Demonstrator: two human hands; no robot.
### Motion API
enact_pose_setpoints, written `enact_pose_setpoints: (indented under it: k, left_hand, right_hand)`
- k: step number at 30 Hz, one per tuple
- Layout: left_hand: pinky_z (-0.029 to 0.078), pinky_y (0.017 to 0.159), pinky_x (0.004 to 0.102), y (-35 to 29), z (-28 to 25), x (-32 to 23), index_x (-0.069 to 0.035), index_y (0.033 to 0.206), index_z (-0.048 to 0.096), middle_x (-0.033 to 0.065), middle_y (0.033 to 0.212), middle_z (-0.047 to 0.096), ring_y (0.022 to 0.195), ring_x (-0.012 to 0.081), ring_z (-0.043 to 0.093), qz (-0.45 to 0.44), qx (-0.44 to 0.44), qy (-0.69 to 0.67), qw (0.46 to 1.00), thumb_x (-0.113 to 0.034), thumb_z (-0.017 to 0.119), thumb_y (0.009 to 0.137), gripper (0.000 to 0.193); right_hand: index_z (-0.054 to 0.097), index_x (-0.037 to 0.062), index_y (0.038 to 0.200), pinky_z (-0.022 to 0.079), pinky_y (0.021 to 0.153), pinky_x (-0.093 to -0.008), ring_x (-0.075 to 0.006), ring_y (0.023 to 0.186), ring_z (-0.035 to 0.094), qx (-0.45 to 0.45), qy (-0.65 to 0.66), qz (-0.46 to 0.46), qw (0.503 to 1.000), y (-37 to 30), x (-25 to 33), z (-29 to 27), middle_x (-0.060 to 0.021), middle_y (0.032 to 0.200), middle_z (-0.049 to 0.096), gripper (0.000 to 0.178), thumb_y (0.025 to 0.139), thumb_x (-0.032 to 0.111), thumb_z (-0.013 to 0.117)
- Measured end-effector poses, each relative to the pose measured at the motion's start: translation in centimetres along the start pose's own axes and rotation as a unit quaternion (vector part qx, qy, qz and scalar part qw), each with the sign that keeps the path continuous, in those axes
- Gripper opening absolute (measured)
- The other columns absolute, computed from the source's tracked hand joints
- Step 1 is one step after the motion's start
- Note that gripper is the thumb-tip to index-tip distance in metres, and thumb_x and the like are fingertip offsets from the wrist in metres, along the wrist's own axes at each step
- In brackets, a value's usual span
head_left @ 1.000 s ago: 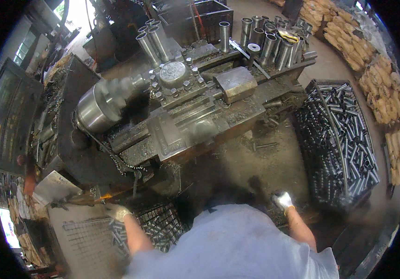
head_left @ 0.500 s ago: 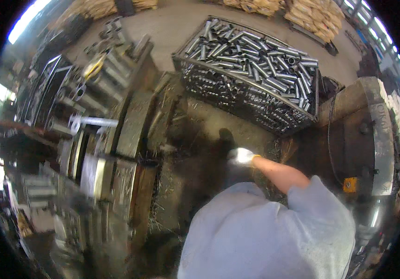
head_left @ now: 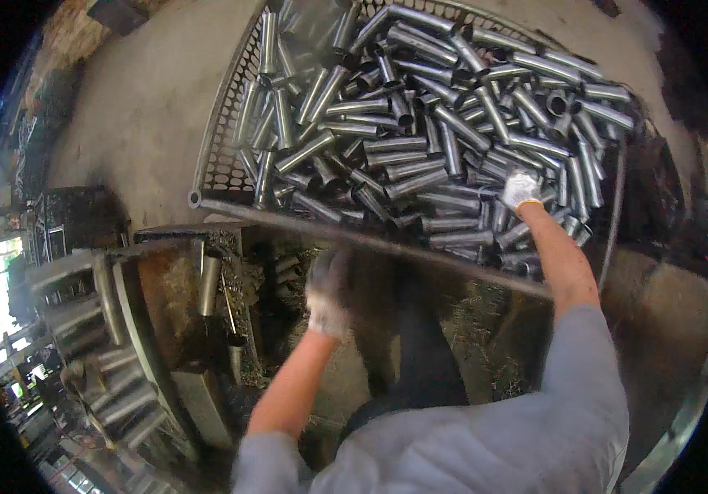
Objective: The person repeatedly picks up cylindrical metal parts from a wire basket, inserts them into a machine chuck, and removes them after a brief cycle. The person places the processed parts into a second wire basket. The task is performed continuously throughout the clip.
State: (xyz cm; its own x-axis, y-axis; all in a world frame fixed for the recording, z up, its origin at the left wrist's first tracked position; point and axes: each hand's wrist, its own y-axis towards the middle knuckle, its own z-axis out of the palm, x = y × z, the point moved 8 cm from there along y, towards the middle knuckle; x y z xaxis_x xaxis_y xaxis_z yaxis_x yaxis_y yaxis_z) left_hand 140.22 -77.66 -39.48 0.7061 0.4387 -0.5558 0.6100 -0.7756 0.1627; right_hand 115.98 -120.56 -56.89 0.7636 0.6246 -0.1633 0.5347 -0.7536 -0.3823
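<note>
My right hand, in a white knitted glove with a yellow cuff edge, reaches over the near rim of a wire-mesh bin. It rests on a heap of shiny metal tubes, many with flared ends. Its fingers point down among the tubes, and I cannot make out their tips or any hold. My left hand, in a greyish-white glove, hangs low just outside the bin's near side. Motion and shadow smear its fingers, so whether it holds anything is not visible.
To the left stands a dark machine or bench with metal edges and more tubes stacked beside it. A single tube stands near its corner. Metal shavings litter the floor around my legs. A dark block-like surface lies at the right.
My view has swung toward the bin, which now looks nearer and larger. My right hand has gone from low by my body onto the tubes. My left hand has come into sight.
</note>
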Motion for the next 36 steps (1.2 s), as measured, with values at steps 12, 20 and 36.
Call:
enact_pose_setpoints:
  k: [12,20,36]
  left_hand:
    - [0.059,0.087,0.0453,13.9,36.7,6.1,-0.013,0.121,0.074,0.0131,0.124,0.075,0.109,0.0308,0.074,0.038,0.507,0.262,0.820,-0.026,0.070,0.092,0.031]
    - [0.048,0.109,0.0401,13.9,19.9,3.2,0.000,0.146,0.060,0.0191,0.139,0.067,0.126,0.0332,0.065,-0.308,0.572,-0.104,0.753,-0.053,0.076,0.085,0.081]
    - [0.055,0.098,0.0389,-59.3,-26.9,1.0,-0.006,0.137,0.061,0.0075,0.120,0.072,0.107,0.0207,0.069,-0.489,-0.153,-0.586,0.628,-0.006,0.085,0.077,0.064]
  right_hand:
    - [0.062,0.0013,0.134,0.062,0.083,-0.0544,-0.0407,0.108,0.074,0.107,-0.079,0.014,0.991,7.1,-3.0,12.4,-0.0251,0.129,0.070,0.043,0.095,0.018,0.056]
    - [0.077,-0.0001,0.110,0.061,0.079,-0.0428,-0.0311,0.089,0.076,0.291,0.100,-0.032,0.951,5.2,-0.1,4.7,-0.0225,0.101,0.078,0.051,0.084,0.043,0.073]
    - [0.063,0.0021,0.120,0.056,0.082,-0.0330,-0.0164,0.088,0.067,0.178,0.548,-0.337,0.745,-55.5,41.5,-27.2,-0.0042,0.100,0.070,0.054,0.070,0.008,0.082]
